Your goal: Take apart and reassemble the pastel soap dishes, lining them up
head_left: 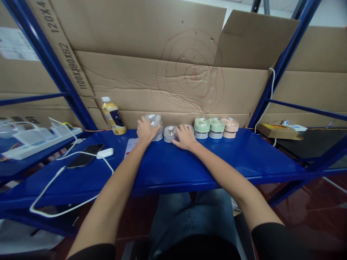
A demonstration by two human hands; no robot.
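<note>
Small rounded boxes with clear lids stand in a row at the back of the blue shelf. My left hand point(145, 130) is closed around the left side of a stacked pair of grey boxes point(157, 135). A single-height grey box point(170, 134) sits between my hands, something small and light showing through its lid. My right hand point(185, 137) is curled over another grey box point(191, 128), which it mostly covers; the thumb reaches toward the middle box. Right of that hand are two green stacks point(202, 127), point(216, 127) and a pink stack point(230, 127).
A yellow bottle point(114, 117) stands at the back left. Nearer lie a dark phone point(86, 156), a white earbud case or plug point(105, 153), a white cable point(43, 212) and a card point(130, 147). A power strip point(40, 144) is far left. Cardboard point(130, 76) walls the back.
</note>
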